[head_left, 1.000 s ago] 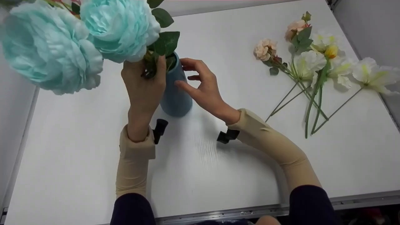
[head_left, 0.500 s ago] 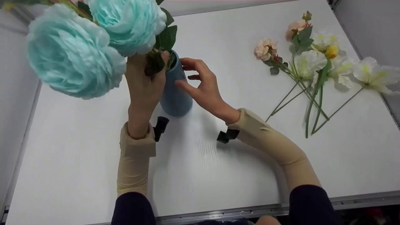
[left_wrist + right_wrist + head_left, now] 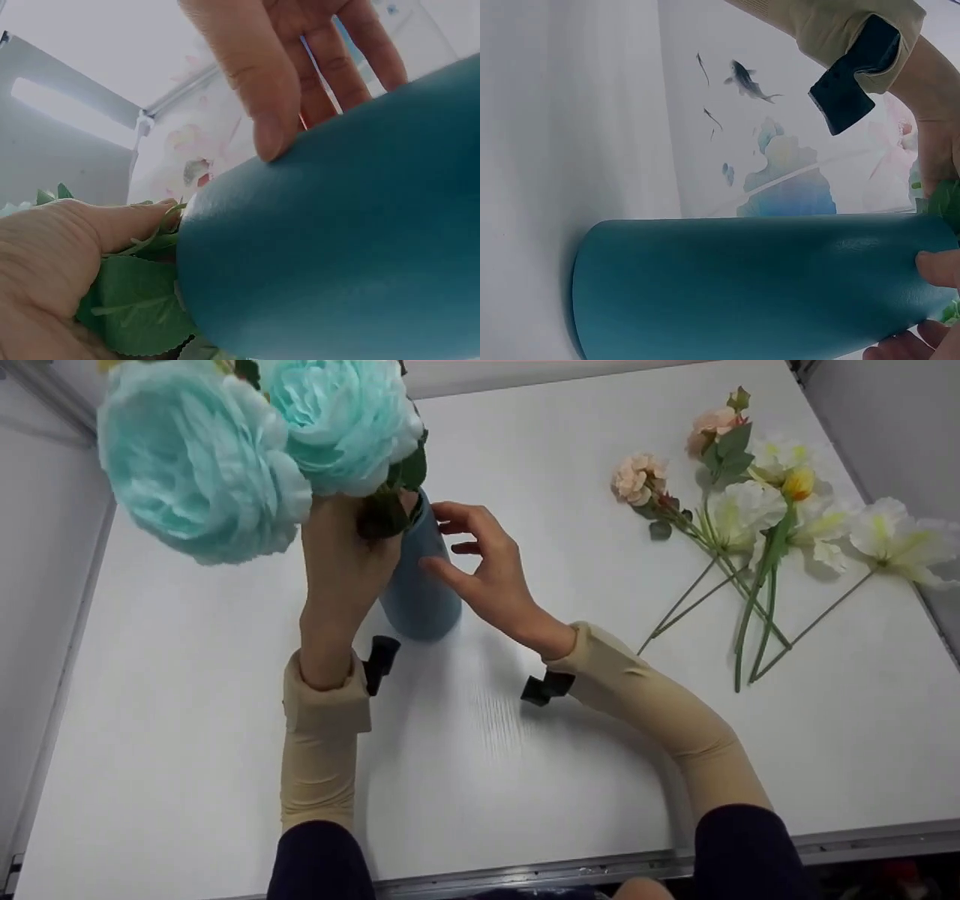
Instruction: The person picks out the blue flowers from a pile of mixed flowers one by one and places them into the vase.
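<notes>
My left hand (image 3: 341,562) grips the leafy stems of the large turquoise peonies (image 3: 199,465) beside the mouth of a blue vase (image 3: 424,600). Two big blooms lean out to the left above the hand, hiding some of its fingers. In the left wrist view, green leaves (image 3: 139,307) bunch between that hand and the vase's rim; the stem ends are out of sight. My right hand (image 3: 495,574) holds the upright vase near its top from the right. The right wrist view has its thumb (image 3: 939,268) on the vase's side, with fingers curving round beneath.
White lilies (image 3: 750,514), peach flowers (image 3: 637,478) and a yellow-orange bud (image 3: 796,484) lie with crossed green stems on the right of the white table (image 3: 562,780). A grey wall (image 3: 885,427) borders the table on the right.
My left hand has tilted the turquoise peonies, and their blooms have swung to the right, closer over the vase. The right hand and the vase look still.
</notes>
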Motion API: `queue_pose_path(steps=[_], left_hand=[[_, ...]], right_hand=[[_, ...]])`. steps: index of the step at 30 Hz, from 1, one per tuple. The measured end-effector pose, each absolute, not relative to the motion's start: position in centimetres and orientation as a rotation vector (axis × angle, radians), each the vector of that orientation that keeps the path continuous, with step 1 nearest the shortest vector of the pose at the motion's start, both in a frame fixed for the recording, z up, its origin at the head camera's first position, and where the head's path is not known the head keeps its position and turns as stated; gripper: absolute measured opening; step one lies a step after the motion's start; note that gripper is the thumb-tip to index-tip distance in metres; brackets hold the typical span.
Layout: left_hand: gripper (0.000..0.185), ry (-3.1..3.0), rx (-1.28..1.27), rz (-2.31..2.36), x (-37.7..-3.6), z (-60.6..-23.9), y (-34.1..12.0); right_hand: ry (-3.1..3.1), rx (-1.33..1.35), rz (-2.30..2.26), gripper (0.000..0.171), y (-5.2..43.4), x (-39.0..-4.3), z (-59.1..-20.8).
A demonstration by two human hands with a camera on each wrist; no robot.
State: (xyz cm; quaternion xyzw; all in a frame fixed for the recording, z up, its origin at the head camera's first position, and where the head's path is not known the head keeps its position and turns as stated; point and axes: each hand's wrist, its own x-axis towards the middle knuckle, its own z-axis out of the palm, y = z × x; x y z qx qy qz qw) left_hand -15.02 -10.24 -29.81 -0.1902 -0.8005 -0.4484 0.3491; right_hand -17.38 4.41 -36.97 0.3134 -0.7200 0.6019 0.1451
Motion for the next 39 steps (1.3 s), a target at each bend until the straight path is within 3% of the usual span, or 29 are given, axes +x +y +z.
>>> queue_pose_path(steps=[9,17,39], left_hand=[[0.020,-2.129,-0.355,-0.989,-15.4,-30.7,-9.3],[0.026,-1.985,-0.398,-1.181,-14.5,-31.4,-9.8],[0.039,-2.062,-0.381,-0.978,-14.3,-32.1,-9.7]], right_hand=[[-2.055,0.894,1.727,0.045,4.6,-17.4,-37.1],[-2.075,0.877,1.726,0.045,4.5,-17.4,-37.2],[-2.096,0.856,1.724,0.043,4.4,-17.5,-37.2]])
